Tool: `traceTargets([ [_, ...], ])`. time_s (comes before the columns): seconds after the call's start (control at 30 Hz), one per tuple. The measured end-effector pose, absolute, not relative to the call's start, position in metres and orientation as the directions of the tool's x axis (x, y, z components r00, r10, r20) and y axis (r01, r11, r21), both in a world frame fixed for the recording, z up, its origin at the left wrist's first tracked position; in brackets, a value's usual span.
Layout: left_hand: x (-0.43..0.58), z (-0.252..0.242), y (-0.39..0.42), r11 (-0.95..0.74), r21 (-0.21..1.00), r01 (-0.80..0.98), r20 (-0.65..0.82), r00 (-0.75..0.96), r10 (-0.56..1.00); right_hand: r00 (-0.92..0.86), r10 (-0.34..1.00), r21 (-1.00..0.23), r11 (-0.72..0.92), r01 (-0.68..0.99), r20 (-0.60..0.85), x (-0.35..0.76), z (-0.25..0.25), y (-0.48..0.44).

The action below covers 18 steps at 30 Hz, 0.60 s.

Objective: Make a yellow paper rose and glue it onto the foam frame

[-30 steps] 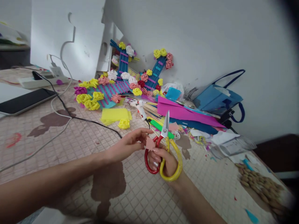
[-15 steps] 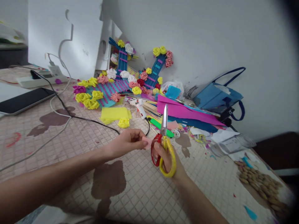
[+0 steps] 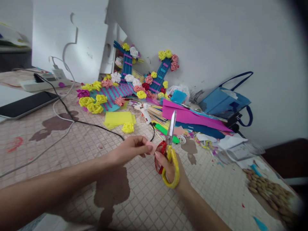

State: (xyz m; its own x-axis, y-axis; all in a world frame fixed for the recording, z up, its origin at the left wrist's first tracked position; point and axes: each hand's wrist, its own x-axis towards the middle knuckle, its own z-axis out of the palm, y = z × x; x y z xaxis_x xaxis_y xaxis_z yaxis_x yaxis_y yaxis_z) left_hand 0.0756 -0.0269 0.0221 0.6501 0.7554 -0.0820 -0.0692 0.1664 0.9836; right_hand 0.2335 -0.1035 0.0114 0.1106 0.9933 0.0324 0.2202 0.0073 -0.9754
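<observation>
Between the thumb and fingers of my left hand is a small piece of pink paper. My right hand is closed around scissors with one red and one yellow handle; their blades point up and away, pressed together. The right thumb tip is close to the pink paper's edge; whether it touches is hard to tell. Just beyond my hands lie a yellow paper flower, a stack of yellow paper, a white glue gun and a green marker.
Blue frames decked with paper flowers stand at the back. Magenta sheets, wooden sticks and scraps lie to their right. A blue bag leans against the wall. A tablet and cables occupy the left; peanuts, the right.
My right hand has turned slightly, tilting the scissors' blades a little to the right, and its thumb has moved nearer the pink paper. The left hand keeps its pinch.
</observation>
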Motion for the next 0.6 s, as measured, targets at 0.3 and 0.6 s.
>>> traceTargets([
  [0.3,0.066,0.033,-0.011,0.167,0.948,-0.271,-0.006,0.509,0.861,-0.096,0.992,-0.956,-0.046,0.289,-0.076,0.239,0.006,-0.107],
  [0.6,0.065,0.033,-0.010,0.107,0.905,-0.411,0.088,0.430,0.899,-0.088,0.990,-0.930,-0.071,0.360,-0.110,0.231,0.014,-0.104],
])
